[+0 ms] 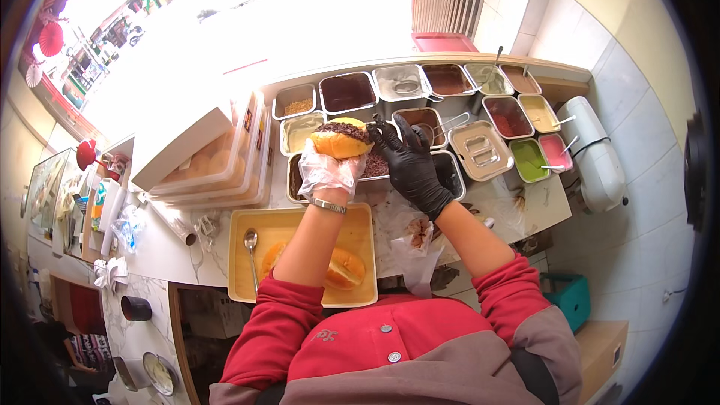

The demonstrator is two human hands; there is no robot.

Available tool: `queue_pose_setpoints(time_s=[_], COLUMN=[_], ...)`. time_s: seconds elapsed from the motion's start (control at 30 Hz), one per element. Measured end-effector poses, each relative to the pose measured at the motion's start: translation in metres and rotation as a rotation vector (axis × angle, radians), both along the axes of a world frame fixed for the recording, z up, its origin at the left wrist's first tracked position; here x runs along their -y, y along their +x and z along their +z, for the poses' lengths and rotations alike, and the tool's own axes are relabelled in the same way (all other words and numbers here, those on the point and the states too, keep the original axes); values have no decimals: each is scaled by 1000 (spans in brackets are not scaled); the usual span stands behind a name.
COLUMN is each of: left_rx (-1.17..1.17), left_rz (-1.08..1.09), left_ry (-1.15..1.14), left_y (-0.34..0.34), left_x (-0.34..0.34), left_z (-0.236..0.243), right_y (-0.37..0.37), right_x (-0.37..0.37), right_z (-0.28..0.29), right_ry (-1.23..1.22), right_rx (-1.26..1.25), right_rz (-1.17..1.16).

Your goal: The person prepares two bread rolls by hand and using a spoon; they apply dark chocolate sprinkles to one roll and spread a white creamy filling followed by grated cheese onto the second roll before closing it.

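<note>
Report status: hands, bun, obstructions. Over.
Left hand, clear glove, holding bun. Right hand, black glove, at bun's right end. Dark filling along bun's opening. Topping tubs packed close around.

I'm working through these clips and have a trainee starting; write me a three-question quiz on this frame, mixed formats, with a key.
1. Multiple choice: What is the left hand holding?
A) a tub lid
B) a bun with dark filling
C) a whisk

2. True or false: The metal spoon lies in the yellow tray, to the left of the bread.

3. Fill in the blank: The right hand, close by the right end of the held bun, wears a ____ glove.

Key: 1. B; 2. True; 3. black.
</note>
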State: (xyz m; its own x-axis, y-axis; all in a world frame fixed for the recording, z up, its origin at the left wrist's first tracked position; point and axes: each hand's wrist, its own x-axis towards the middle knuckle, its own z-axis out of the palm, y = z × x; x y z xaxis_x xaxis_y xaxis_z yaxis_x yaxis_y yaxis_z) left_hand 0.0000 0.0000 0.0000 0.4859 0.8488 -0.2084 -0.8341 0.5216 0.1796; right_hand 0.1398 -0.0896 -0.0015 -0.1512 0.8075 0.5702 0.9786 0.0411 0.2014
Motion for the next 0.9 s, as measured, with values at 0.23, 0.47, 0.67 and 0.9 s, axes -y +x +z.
queue_pose_setpoints(time_s=[0.23, 0.47, 0.67, 0.9], left_rx=[36, 35, 49, 78], left_rz=[-34, -82, -18, 33], left_ry=[-82, -37, 6, -64], left_y=[5, 5, 6, -3], left_x=[4, 6, 8, 2], left_z=[-2, 4, 7, 6], right_y=[5, 9, -1, 10], right_x=[20, 17, 20, 31], right_z=[3, 2, 9, 4], right_ry=[-62, -38, -48, 84], right_rx=[-211, -9, -88, -386], right_rz=[93, 51, 127, 261])
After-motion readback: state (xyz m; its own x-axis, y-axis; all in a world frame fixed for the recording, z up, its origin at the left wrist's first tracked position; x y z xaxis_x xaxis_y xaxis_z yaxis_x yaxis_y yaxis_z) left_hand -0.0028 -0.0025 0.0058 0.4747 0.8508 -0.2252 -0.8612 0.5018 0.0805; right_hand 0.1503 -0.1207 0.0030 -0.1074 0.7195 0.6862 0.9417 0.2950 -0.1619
